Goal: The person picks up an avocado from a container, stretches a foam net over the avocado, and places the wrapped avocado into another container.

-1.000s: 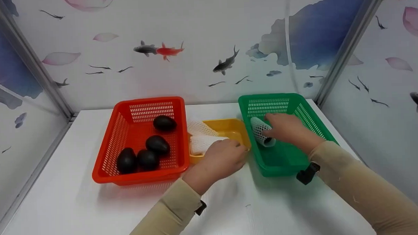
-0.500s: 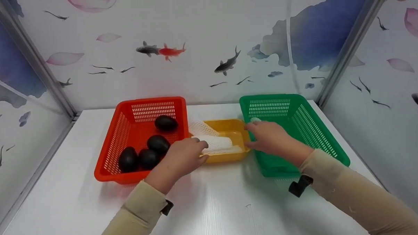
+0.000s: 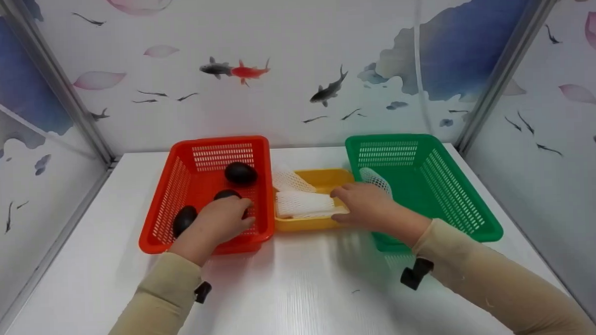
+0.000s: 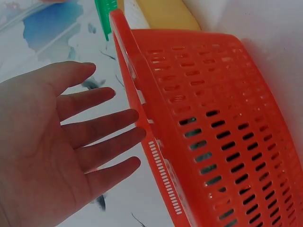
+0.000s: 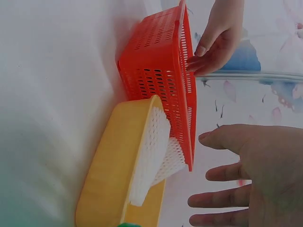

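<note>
My left hand [image 3: 214, 223] reaches over the red basket [image 3: 156, 207], its fingertips above the dark avocados. In the left wrist view the fingers are spread near the red rim and hold nothing. One avocado [image 3: 240, 173] lies towards the back of that basket and another [image 3: 184, 219] at the left; others are partly hidden under the hand. My right hand [image 3: 371, 205] hovers over the right end of the yellow tray [image 3: 328, 176], fingers loose and apart. White foam net sleeves [image 3: 305, 203] lie in the tray. Behind the right hand, a filled net sleeve [image 3: 375, 178] sits in the green basket.
The green basket [image 3: 439, 155] stands to the right, close against the yellow tray; the red one borders it at the left. All three rest on a white table [image 3: 302, 286] enclosed by printed wall panels [image 3: 283, 34].
My left hand has moved left from the yellow tray to over the red basket. The right hand has released the filled sleeve in the green basket and shifted left towards the tray.
</note>
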A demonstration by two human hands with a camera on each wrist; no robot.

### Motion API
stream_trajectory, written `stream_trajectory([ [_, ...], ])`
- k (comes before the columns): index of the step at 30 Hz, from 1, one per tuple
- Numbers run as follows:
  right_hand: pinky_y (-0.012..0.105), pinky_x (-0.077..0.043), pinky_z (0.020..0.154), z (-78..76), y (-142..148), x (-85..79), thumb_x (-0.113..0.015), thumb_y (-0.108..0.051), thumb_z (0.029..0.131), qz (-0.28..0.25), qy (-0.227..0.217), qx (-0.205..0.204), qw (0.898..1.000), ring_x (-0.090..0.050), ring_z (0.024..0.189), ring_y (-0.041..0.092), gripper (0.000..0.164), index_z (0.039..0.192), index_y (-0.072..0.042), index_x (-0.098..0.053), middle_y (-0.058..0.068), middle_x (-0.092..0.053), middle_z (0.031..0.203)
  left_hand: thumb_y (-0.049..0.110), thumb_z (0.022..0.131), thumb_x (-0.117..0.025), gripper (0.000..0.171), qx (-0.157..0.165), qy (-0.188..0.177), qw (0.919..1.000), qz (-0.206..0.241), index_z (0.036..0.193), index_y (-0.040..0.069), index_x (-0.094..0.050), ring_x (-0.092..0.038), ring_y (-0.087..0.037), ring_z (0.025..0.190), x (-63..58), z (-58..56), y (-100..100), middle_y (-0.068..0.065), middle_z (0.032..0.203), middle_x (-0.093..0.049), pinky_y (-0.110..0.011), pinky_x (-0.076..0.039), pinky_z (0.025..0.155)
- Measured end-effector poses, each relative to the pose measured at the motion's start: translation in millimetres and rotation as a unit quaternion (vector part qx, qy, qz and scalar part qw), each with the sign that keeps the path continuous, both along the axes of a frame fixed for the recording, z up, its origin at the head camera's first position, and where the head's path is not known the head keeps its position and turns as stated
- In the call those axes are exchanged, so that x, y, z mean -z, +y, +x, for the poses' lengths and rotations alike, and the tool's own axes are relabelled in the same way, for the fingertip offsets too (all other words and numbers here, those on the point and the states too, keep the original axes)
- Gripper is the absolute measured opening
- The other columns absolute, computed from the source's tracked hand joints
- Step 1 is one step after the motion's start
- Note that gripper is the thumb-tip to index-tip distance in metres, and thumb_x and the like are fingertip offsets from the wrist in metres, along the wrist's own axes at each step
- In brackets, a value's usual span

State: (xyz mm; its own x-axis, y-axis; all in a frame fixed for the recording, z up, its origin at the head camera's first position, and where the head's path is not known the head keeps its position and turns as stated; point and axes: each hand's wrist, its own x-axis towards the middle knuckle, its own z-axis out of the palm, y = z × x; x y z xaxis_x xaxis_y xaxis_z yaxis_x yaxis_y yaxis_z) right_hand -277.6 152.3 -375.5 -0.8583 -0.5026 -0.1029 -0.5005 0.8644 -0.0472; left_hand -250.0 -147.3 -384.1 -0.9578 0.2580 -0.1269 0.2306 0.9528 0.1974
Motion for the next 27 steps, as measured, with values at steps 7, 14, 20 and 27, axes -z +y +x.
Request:
stream_trajectory([
  [7,0.041,-0.051,0.085,3.1,-7.3,6.5,-0.068,-0.043,0.090,0.005,-0.016,-0.026,1.000,-0.059,0.093,0.026,0.052,0.129,-0.010,-0.057,0.009,-0.062,0.118,0.032,0.089,-0.071,0.040,-0.022,-0.054,0.9980,0.025,0.125,0.015,-0.064,-0.055,-0.025,0.094,5.6,-9.5,-22.1,-0.003,0.099,-0.062,-0.049,-0.049,0.092],
  [14,0.042,-0.050,0.090,6.8,-15.3,14.3,-0.065,-0.040,0.092,-0.005,-0.043,-0.044,0.998,-0.060,0.099,0.027,0.049,0.131,-0.010,-0.058,0.010,-0.063,0.120,0.033,0.090,-0.070,0.030,-0.018,-0.097,0.9951,-0.007,0.114,0.014,-0.070,-0.055,-0.027,0.089,9.1,-26.0,-30.6,-0.005,0.091,-0.062,-0.049,-0.046,0.093],
  [20,0.041,-0.048,0.093,10.7,-24.8,24.4,-0.065,-0.043,0.092,0.007,-0.071,-0.036,0.997,-0.059,0.104,0.026,0.050,0.131,-0.012,-0.058,0.008,-0.063,0.122,0.027,0.091,-0.070,0.017,-0.021,-0.101,0.9946,-0.012,0.099,0.012,-0.071,-0.055,-0.026,0.082,9.7,-35.8,-33.4,-0.006,0.083,-0.061,-0.043,-0.047,0.084],
  [27,0.041,-0.049,0.093,14.2,-30.2,30.5,-0.066,-0.045,0.091,0.020,-0.063,-0.050,0.997,-0.060,0.106,0.027,0.050,0.130,-0.013,-0.060,0.008,-0.063,0.122,0.015,0.086,-0.075,0.017,0.012,-0.075,0.9957,-0.053,0.100,0.008,-0.072,-0.054,-0.026,0.081,13.6,-43.6,-37.5,-0.006,0.087,-0.064,-0.044,-0.049,0.085],
])
